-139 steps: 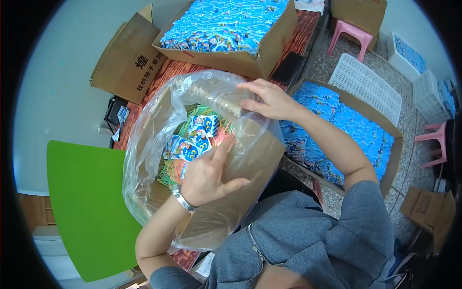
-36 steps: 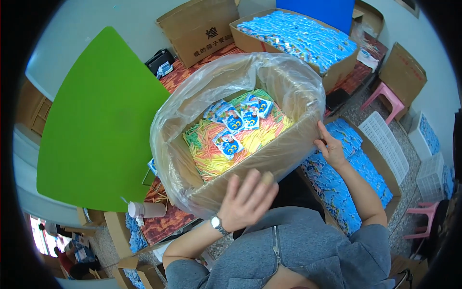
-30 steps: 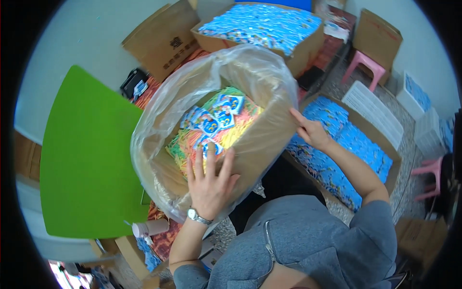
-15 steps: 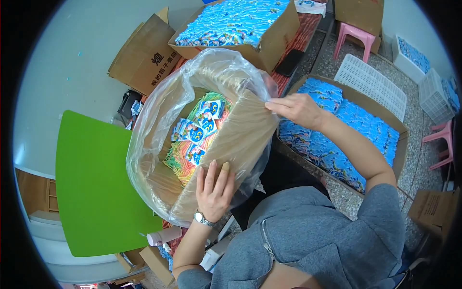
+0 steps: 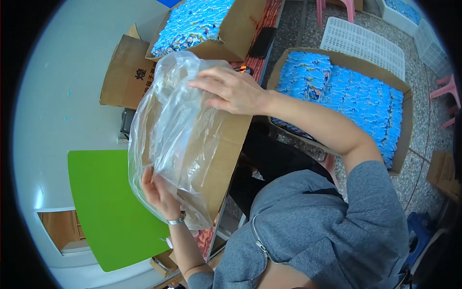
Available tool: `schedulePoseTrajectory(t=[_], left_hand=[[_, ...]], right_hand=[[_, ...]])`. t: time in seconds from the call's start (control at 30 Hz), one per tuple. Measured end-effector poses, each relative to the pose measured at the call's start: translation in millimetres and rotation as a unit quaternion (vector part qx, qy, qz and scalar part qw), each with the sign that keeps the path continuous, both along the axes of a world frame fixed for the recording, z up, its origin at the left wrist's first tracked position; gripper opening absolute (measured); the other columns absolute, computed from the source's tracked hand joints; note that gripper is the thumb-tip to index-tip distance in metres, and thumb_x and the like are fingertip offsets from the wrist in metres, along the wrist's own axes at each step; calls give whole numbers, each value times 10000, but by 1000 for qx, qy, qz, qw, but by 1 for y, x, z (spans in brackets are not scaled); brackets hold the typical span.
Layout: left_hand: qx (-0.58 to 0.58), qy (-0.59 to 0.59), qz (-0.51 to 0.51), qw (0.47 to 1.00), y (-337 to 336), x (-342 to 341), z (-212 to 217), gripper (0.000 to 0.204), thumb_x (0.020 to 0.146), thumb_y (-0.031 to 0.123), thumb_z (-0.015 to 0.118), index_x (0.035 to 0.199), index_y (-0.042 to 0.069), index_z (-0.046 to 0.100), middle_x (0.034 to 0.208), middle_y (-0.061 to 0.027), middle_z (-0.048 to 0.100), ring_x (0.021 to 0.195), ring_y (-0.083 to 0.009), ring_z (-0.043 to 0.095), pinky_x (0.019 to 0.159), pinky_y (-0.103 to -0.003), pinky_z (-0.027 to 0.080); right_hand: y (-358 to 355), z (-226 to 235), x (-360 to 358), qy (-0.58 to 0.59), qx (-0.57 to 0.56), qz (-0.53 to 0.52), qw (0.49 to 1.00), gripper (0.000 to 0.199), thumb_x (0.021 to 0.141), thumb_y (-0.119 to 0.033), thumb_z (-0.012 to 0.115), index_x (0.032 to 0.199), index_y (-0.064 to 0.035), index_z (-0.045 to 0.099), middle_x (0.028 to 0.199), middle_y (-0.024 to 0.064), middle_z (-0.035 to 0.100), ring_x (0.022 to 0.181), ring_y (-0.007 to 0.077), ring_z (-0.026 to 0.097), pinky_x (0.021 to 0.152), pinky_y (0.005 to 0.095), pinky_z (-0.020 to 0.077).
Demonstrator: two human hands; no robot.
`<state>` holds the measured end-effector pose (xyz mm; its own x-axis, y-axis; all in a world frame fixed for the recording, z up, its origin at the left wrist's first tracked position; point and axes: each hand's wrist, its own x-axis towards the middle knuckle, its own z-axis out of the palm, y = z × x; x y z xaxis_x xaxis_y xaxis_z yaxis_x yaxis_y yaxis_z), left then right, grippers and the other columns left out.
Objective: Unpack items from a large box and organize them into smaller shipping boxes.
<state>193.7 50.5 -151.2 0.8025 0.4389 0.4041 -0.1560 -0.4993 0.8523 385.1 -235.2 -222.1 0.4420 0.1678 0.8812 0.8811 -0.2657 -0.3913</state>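
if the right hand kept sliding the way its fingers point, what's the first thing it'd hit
The right hand points left across the box top, so it would likely meet the bunched clear plastic bag first; depth is uncertain.

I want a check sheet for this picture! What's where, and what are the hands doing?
Surface: a green board lies at lower left under the work; speckled floor at right.
Job's things: a cardboard box lined with a clear plastic bag; the bag is folded over the top, so what is inside is hidden.
Clutter: two open cartons of blue packets, an empty brown carton, a white plastic crate, pink stools.
Grippers: left hand presses the bag at the box's lower side; right hand lies on top of the bag.
Cables: nothing seen.
Surroundings: pale wall at left.
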Motion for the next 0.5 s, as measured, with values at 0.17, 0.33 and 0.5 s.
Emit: schedulePoseTrajectory(t=[0.17,0.33,0.5], left_hand=[[645,38,-110,755,-98,-11,8,692,799,311,724,1407,100,468,1397,-249,425,1383,-448,288,1099,-593,238],[710,224,-82,662,-120,1,-12,962,673,408,768,1493,139,340,1433,-274,346,1365,-558,205,1087,-633,220],[649,202,-145,719,-101,11,18,929,640,254,678,1475,31,337,1432,-304,376,1357,-534,264,1121,-547,250]], right_hand=[[-8,-56,-30,217,43,31,975,492,861,-255,686,1302,-104,527,1110,139,617,945,292,645,805,376,534],[8,-45,-30,353,114,164,914,428,879,-242,625,1219,11,570,1062,267,655,1026,402,635,889,448,501],[15,-3,-8,357,100,193,908,457,887,-238,624,1255,20,546,1145,236,644,1043,353,652,901,392,506]])
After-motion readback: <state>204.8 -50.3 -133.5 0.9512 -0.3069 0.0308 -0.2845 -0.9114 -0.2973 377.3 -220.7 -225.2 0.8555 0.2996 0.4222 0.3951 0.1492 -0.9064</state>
